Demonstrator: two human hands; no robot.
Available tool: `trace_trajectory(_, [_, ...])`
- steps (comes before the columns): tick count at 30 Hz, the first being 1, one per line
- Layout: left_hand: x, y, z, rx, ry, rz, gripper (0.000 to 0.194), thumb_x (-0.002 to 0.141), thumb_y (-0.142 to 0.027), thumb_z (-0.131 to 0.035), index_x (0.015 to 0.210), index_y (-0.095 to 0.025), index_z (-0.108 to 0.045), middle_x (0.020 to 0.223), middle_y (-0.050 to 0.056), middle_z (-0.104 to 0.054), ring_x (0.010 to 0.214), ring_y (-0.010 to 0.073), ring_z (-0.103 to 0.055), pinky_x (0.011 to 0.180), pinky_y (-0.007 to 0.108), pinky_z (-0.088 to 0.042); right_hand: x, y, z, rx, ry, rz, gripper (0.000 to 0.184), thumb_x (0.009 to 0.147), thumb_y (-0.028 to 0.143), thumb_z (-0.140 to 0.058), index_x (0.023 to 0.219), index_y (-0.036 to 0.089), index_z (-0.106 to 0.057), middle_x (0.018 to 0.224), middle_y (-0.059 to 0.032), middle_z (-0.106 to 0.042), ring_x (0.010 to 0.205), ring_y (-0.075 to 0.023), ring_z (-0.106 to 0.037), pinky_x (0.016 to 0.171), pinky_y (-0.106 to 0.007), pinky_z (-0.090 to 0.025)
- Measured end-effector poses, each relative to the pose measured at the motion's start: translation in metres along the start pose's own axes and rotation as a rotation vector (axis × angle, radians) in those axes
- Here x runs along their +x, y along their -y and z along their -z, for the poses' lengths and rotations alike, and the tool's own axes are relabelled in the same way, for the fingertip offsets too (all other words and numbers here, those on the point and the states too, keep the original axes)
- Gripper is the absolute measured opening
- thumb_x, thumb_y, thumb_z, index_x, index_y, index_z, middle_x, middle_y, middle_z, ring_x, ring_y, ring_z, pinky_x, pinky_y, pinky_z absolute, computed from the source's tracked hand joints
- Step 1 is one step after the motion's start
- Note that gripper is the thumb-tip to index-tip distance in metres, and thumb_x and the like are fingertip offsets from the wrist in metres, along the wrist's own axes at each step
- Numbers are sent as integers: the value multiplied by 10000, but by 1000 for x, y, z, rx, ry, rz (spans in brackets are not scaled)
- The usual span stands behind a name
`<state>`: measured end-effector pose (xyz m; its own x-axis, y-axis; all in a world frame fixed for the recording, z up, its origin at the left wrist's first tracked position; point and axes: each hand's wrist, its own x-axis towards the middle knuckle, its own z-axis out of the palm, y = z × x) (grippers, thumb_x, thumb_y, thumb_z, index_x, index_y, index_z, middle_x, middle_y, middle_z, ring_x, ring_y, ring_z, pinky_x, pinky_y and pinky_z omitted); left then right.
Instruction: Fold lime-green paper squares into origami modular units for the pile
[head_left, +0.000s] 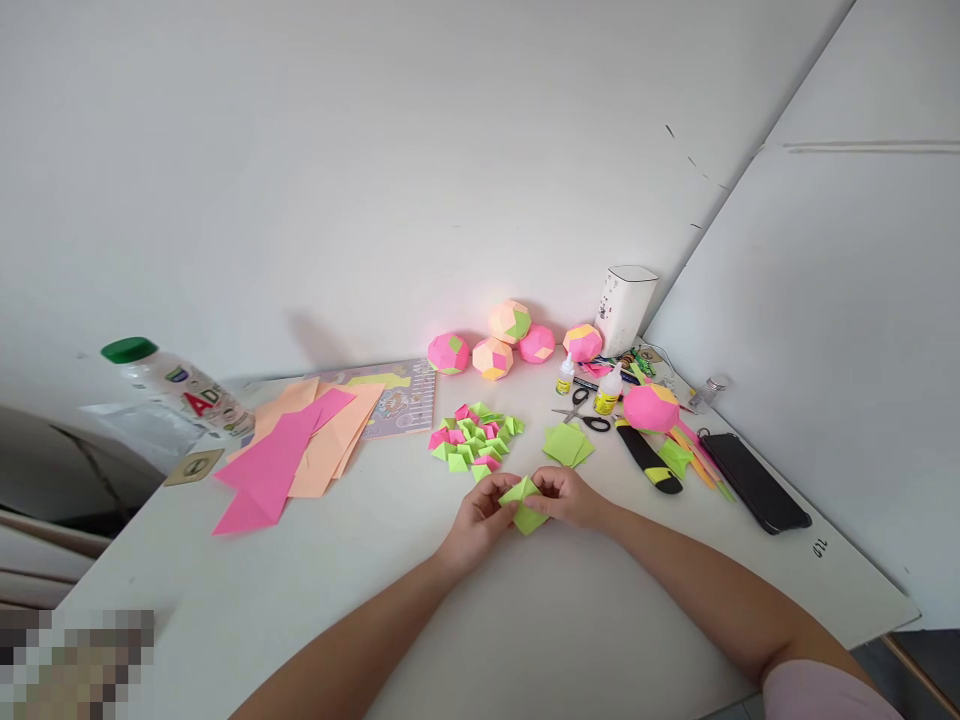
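Note:
Between my two hands is a green square of paper (529, 514), partly folded, with creases and a raised flap at its top. My left hand (480, 518) pinches its left edge between thumb and fingers. On the other edge, my right hand (568, 497) grips the same paper with its thumb on top. Just beyond lies a pile of small folded green and pink paper pieces (474, 436). A short stack of flat green paper squares (568, 444) rests past my right hand.
Scissors (576, 412), glue bottles (608, 390), a box cutter (646, 456) and a phone (754, 480) lie to the right. Paper balls (493, 358) line the wall. At left are large pink sheets (281, 465), peach sheets (341, 440) and a white bottle (180, 385).

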<state>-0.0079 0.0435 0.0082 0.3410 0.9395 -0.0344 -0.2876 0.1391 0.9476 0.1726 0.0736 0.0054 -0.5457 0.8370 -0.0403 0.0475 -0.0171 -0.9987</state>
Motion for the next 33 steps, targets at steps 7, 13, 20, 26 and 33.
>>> trace_trajectory(7, [-3, 5, 3, 266, 78, -127, 224, 796, -286, -561, 1000, -216, -619, 793, 19, -485, 696, 134, -471, 591, 240, -389, 1, 0, 3, -11, -10, 2, 281, 738, 400, -638, 672, 161, -506, 524, 71, -370, 440, -57, -306, 407, -189, -241])
trace_trajectory(13, [1, 9, 6, 296, 57, -174, 269, 801, -281, -553, 1057, -222, -609, 758, -2, -416, 644, 110, -416, 543, 224, -357, 2, 3, 4, 15, -45, -11, 308, 753, 440, -611, 689, 148, -537, 512, 66, -387, 445, -61, -346, 414, -181, -297])
trace_trajectory(20, [2, 10, 5, 253, 7, -152, 305, 742, -308, -631, 1031, -208, -629, 775, 11, -465, 667, 115, -445, 539, 222, -382, 2, 2, 4, 68, -69, -32, 307, 694, 429, -676, 721, 145, -561, 565, 41, -502, 487, -82, -476, 452, -196, -400])
trace_trajectory(26, [4, 8, 3, 110, -100, -86, 288, 676, -331, -691, 934, -206, -664, 804, 3, -519, 568, 78, -445, 497, 227, -417, 2, -2, 4, 119, -41, -27, 273, 682, 362, -710, 759, 145, -564, 598, 32, -549, 511, -92, -521, 474, -207, -424])
trace_trajectory(33, [4, 2, 2, 34, -162, -36, 230, 685, -348, -683, 821, -166, -646, 672, -26, -512, 494, 62, -433, 460, 216, -403, 3, -1, 4, 108, -62, -29, 282, 711, 400, -672, 731, 150, -542, 582, 29, -548, 495, -100, -520, 470, -218, -430])
